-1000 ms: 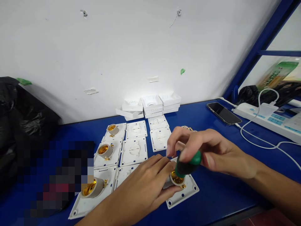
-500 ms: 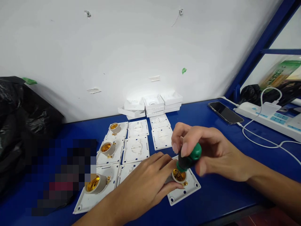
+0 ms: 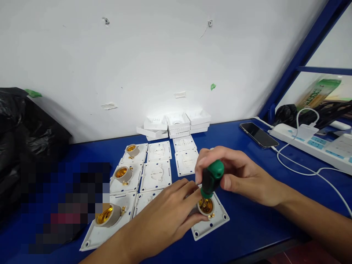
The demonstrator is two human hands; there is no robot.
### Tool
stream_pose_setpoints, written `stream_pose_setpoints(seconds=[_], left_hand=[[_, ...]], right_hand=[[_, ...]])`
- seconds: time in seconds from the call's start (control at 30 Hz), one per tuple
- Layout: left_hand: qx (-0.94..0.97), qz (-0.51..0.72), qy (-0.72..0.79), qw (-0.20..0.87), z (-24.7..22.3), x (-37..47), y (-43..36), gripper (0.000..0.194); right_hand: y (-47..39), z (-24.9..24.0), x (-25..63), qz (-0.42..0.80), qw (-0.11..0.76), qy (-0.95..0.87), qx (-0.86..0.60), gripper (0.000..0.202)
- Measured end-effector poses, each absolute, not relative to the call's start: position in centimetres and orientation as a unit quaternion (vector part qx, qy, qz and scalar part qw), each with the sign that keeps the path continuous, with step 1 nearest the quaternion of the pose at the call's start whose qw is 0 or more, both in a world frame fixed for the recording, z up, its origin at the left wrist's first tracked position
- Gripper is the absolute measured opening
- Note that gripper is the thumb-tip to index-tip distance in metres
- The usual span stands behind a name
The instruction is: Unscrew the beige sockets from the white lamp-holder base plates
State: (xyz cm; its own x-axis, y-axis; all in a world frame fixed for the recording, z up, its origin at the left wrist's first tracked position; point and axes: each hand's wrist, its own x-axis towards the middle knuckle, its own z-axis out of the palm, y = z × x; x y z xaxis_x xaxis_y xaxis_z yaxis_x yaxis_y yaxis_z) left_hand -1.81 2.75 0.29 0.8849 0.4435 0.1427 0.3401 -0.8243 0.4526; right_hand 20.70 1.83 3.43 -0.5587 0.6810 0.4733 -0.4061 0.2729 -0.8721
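My right hand point(image 3: 242, 178) has its fingers round the handle of a short green-and-black screwdriver point(image 3: 211, 179). The tool tilts down, its lower end inside the brass-lined lamp socket point(image 3: 206, 206); fingers and handle hide part of the socket. That socket stands on a square white plate point(image 3: 216, 224), which lies flat on the blue table. From the left, my left hand point(image 3: 170, 211) grips the socket's side between thumb and fingers. Left of my hands, a column of white plates carries more sockets, the nearest socket point(image 3: 108, 215) being partly blurred out.
Flat white plates point(image 3: 156, 175) lie in rows behind my left hand. White box covers point(image 3: 178, 123) are stacked against the wall. A phone point(image 3: 258, 135) on a cable and a white power strip point(image 3: 308, 139) sit at right. Black plastic bag point(image 3: 30, 128) stands at left.
The screwdriver handle has turned more upright, and my right fingers have shifted round it, the thumb now beside it. My left hand stays on the socket. The whole view has shifted slightly.
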Motion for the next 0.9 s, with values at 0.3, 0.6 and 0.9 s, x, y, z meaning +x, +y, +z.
stream_pose_setpoints(seconds=[0.3,0.6,0.9], left_hand=[[0.949,0.126,0.205,0.204,0.25,-1.66,2.52,0.026],[0.950,0.119,0.217,0.190,0.23,-1.57,2.64,0.024],[0.951,0.132,0.206,0.187,0.19,-1.55,2.67,0.026]], right_hand=[[1.27,3.81,20.71,0.570,0.451,-0.670,-0.154,0.040],[1.05,3.89,20.63,0.455,0.506,-0.697,-0.226,0.038],[1.32,3.26,20.36,0.327,0.560,-0.726,-0.228,0.052]])
